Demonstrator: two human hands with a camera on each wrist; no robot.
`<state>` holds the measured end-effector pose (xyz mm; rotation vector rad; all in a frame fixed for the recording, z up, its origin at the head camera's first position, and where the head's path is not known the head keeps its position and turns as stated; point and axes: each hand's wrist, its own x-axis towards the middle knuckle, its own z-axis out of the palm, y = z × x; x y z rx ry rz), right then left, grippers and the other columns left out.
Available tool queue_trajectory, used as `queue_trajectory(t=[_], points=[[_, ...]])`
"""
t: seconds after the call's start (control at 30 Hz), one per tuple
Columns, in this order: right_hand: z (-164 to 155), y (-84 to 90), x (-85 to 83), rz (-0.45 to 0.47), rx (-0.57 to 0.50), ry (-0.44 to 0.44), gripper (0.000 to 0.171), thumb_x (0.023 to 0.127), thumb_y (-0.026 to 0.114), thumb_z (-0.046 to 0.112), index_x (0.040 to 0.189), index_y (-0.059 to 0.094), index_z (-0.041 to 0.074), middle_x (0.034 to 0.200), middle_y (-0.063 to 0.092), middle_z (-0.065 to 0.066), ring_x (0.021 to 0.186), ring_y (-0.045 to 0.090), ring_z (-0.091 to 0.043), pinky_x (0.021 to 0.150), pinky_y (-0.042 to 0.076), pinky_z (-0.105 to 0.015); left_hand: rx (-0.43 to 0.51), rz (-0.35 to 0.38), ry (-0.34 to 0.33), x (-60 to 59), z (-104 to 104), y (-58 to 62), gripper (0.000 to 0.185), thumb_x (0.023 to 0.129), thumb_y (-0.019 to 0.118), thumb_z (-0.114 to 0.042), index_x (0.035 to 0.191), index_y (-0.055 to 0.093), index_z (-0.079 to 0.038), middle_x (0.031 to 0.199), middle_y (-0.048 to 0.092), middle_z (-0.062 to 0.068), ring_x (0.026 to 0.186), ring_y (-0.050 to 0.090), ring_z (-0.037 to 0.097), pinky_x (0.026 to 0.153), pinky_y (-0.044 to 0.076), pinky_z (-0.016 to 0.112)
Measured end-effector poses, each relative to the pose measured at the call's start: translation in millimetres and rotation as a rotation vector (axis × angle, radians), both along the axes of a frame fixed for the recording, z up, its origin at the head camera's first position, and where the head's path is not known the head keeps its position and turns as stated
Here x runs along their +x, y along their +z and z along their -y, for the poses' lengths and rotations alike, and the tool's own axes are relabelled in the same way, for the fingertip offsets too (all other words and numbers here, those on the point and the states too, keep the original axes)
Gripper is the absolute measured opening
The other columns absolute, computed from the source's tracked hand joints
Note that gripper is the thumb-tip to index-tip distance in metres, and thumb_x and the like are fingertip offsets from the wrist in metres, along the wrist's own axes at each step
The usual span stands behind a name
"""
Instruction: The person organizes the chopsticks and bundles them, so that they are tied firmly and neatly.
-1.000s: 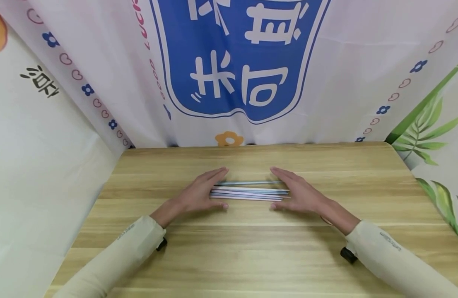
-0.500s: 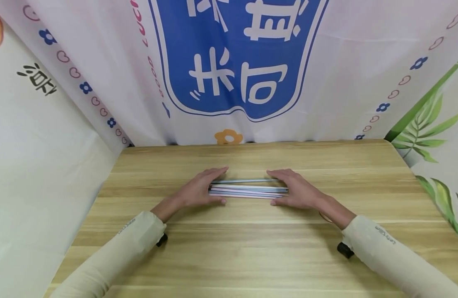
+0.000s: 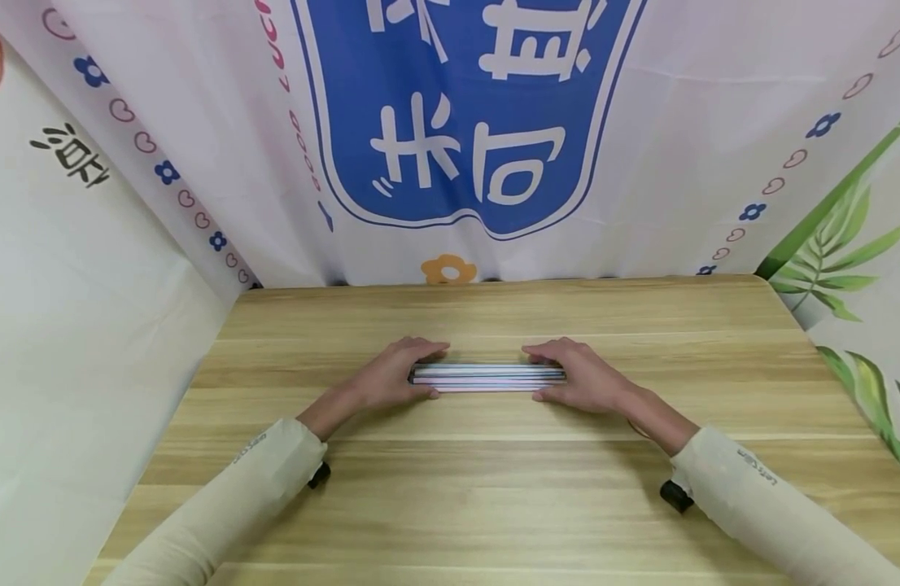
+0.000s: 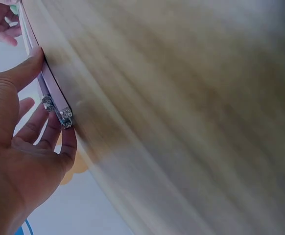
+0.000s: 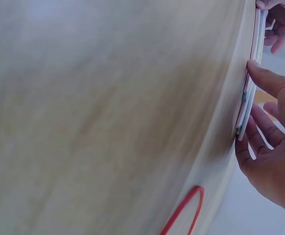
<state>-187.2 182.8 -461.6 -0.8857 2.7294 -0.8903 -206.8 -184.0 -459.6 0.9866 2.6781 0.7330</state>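
Note:
A bundle of thin, straight sticks in white, pale pink and blue lies crosswise on the wooden table, side by side. In the left wrist view the sticks have shiny silver ends. My left hand holds the bundle's left end, thumb on the near side and fingers curled round the far side and tip. At the other end my right hand grips it the same way, its thumb against the near edge. The fingertips behind the bundle are partly hidden.
The wooden table reaches back to a printed cloth hanging behind it. Black wrist devices sit under the sleeves. A red cord loop shows near the right wrist.
Both hands have drawn their fingers in toward the thumbs. The far stick, which lay apart and slanted, now lies against the others, and the bundle is narrower and more even.

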Motion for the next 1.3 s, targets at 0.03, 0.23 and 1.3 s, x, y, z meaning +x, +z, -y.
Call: queue_trajectory(t=[0.03, 0.23, 1.3], points=[[0, 0.1, 0.5, 0.001, -0.004, -0.002, 0.069, 0.092, 0.087, 0.024, 0.153, 0.059, 0.008, 0.138, 0.072, -0.009, 0.124, 0.066, -0.029, 0.106, 0.052, -0.053, -0.004, 0.001, 0.002, 0.6, 0, 0.4, 0.078, 0.092, 0.087, -0.024, 0.159, 0.05, -0.008, 0.148, 0.068, 0.007, 0.14, 0.059, 0.029, 0.12, 0.043, 0.055], [0, -1.3, 3.4, -0.012, -0.029, -0.003, 0.059, 0.093, 0.086, 0.017, 0.147, 0.064, 0.006, 0.122, 0.074, -0.006, 0.109, 0.066, -0.02, 0.095, 0.055, -0.043, -0.007, -0.016, 0.003, 5.8, -1, 1.4, 0.077, 0.091, 0.088, -0.025, 0.158, 0.053, -0.009, 0.141, 0.071, 0.006, 0.129, 0.064, 0.025, 0.113, 0.05, 0.05], [0, 0.3, 27.5, 0.027, -0.021, 0.007, 0.025, 0.096, 0.082, 0.016, 0.12, 0.08, 0.012, 0.109, 0.071, 0.002, 0.093, 0.06, -0.009, 0.082, 0.051, -0.026, 0.002, -0.083, -0.106, 29.1, -9, 4.9, 0.044, 0.096, 0.083, -0.02, 0.138, 0.072, -0.012, 0.13, 0.076, 0.003, 0.115, 0.07, 0.018, 0.101, 0.057, 0.044]])
